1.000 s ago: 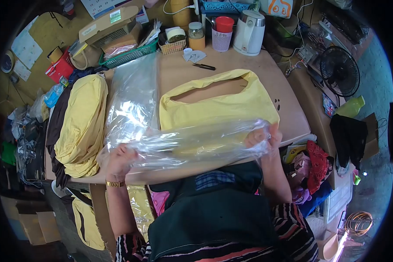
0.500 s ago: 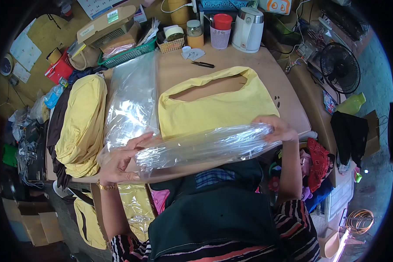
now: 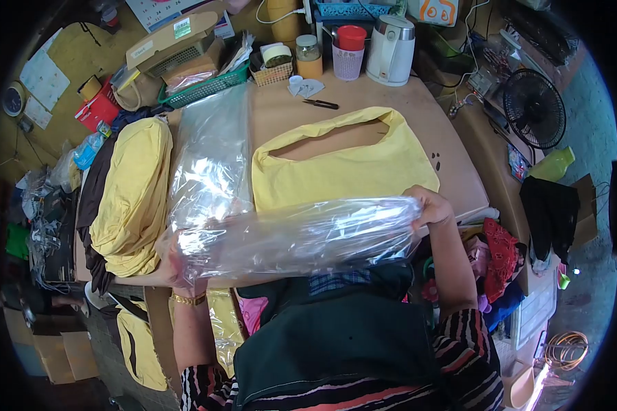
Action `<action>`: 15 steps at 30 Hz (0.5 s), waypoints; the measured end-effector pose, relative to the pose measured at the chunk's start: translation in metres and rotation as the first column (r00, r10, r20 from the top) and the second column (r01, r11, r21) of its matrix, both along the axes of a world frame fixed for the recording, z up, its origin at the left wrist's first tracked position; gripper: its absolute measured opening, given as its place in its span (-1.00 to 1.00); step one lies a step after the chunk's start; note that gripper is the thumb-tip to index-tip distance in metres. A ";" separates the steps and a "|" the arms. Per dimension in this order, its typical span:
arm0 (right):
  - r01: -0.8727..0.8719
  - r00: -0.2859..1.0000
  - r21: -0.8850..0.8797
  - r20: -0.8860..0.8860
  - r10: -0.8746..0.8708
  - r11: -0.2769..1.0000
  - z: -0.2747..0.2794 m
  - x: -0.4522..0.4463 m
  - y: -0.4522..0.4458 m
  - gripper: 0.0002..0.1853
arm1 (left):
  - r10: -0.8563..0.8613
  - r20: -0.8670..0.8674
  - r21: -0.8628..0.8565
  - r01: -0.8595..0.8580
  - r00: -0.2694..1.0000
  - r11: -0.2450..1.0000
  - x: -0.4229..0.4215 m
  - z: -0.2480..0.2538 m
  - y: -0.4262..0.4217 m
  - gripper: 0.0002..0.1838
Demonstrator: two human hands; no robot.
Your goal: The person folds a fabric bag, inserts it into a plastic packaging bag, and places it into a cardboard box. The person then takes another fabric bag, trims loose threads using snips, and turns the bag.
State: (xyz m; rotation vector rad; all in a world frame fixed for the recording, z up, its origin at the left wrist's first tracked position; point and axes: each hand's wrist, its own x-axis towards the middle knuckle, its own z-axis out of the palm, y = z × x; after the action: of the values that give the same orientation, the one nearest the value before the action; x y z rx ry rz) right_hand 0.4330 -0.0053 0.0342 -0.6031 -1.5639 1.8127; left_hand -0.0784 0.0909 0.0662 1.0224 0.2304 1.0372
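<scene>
A clear plastic bag (image 3: 301, 236) stretches between my two hands, above the table's near edge. My right hand (image 3: 430, 205) is closed on its right end, fingers curled round the film. At the other end, my left hand (image 3: 179, 264) is inside or behind the shiny plastic; its fingers are blurred and covered. Just beyond the plastic bag lies a yellow cloth bag (image 3: 343, 164), flat, with its strap loop toward the back. The held plastic overlaps its lower edge. A stack of clear plastic bags (image 3: 212, 144) lies left of the cloth bag.
Folded yellow cloth bags (image 3: 131, 198) are heaped at the table's left. Small snips (image 3: 320, 104) lie behind the yellow bag. Along the back stand a green basket (image 3: 206, 88), a jar (image 3: 308, 60) and a white kettle (image 3: 391, 51). A black fan (image 3: 535, 108) stands at right.
My left hand has gone from spread beside the plastic bag to under or within its left end. The plastic has lifted and widened. My right hand has shifted slightly left, still gripping.
</scene>
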 end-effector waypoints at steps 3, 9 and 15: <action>0.679 0.591 -0.252 -0.370 -0.717 0.690 0.021 -0.030 -0.021 -0.47 | 0.026 -0.429 0.263 0.097 0.903 0.960 0.002 0.039 0.002 -0.25; 0.780 0.592 0.088 -0.425 -0.685 0.619 0.032 0.036 0.007 -0.34 | 0.718 -0.522 0.851 0.220 0.460 0.478 0.043 0.089 -0.003 -0.54; 0.793 0.266 0.494 0.245 -0.932 0.356 0.097 -0.060 0.032 -0.48 | 0.654 -0.066 -0.047 -0.657 0.753 0.752 0.048 0.055 0.023 -0.49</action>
State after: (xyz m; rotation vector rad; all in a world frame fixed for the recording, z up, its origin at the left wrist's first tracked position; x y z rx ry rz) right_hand 0.3729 0.0270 0.1309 -1.5333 -1.2471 0.5296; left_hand -0.0307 0.1141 0.1213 0.9151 0.6997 1.6346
